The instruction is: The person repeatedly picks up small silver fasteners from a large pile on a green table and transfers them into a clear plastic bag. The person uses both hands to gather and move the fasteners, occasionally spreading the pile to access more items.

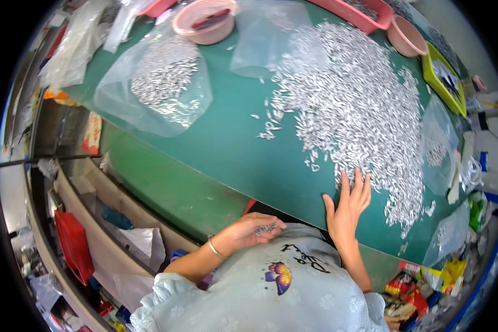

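Table: a green table (227, 144) is filling most of the view, its near edge curving down toward the person.
Pins: a wide heap of small silver pins (359, 105) is lying across the right half of the table, thinning out into strays at its left rim.
Right hand: the right hand (348, 207) is resting flat on the table at the near edge of the heap, fingers (358, 185) spread wide and gripping nothing, fingertips touching the nearest pins.
Left hand: the left hand (254, 229) is sitting palm up below the table edge, against the person's shirt, cupping a small cluster of pins (266, 227), with the fingers curling loosely around them.
Bag: a clear bag (155, 91) is lying on the left of the table with more pins inside.
Bowls: a pink bowl (205, 21) is standing at the far edge, and a second bowl (406, 37) is standing to the right beside a red tray (354, 14).
Yellow tray: a yellow tray (442, 77) is sitting at the right rim.
Room: a red crate (74, 246) and crumpled plastic are lying under the table on the left; coloured wrappers (420, 288) are piled at lower right.
Hard to make out: the trays' contents are cut off by the rim, and the pins' exact shape is too small to tell.
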Tool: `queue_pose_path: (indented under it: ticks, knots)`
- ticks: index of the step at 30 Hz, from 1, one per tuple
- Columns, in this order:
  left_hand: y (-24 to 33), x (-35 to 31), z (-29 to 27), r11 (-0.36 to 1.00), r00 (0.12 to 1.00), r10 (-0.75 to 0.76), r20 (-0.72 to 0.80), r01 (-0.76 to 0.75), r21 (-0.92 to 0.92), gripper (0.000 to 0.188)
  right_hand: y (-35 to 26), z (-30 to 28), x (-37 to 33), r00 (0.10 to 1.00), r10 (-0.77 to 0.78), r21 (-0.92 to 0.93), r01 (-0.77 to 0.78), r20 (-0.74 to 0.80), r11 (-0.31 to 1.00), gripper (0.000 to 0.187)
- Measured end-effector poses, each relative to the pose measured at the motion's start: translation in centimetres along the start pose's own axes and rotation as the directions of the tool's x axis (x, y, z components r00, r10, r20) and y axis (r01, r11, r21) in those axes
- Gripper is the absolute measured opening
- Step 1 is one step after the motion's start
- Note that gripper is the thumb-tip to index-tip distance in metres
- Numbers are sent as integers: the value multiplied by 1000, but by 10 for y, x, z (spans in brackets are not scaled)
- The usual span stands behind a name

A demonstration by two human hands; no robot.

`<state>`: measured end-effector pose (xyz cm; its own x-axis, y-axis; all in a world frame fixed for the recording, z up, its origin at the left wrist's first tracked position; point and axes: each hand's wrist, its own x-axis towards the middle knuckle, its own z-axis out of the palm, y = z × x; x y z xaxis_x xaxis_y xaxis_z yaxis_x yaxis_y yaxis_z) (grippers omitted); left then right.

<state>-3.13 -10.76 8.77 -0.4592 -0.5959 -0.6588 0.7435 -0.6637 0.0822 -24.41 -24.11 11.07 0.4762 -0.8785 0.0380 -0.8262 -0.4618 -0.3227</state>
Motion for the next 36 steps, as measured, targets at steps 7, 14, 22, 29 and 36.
queue_pose_path:
  ticks: [7,14,22,29,36]
  knots:
    - [174,-80,4,545,704,698,-132,-642,-539,27,-14,10,9,997,-72,71,73,-19,995,59]
    - [248,-77,7,108,19,970,-244,-927,359,72,10,-5,1,996,4,86,3,-86,996,65]
    - [56,37,82,-591,561,595,575,-180,786,66,-14,14,0,999,-9,263,19,-40,965,72]
    - [76,63,72,-719,595,561,576,5,695,70,-39,47,53,961,-110,494,226,-253,839,56]
    - [59,60,81,-704,597,535,598,-75,706,82,-23,19,74,961,-40,769,245,-275,591,34]
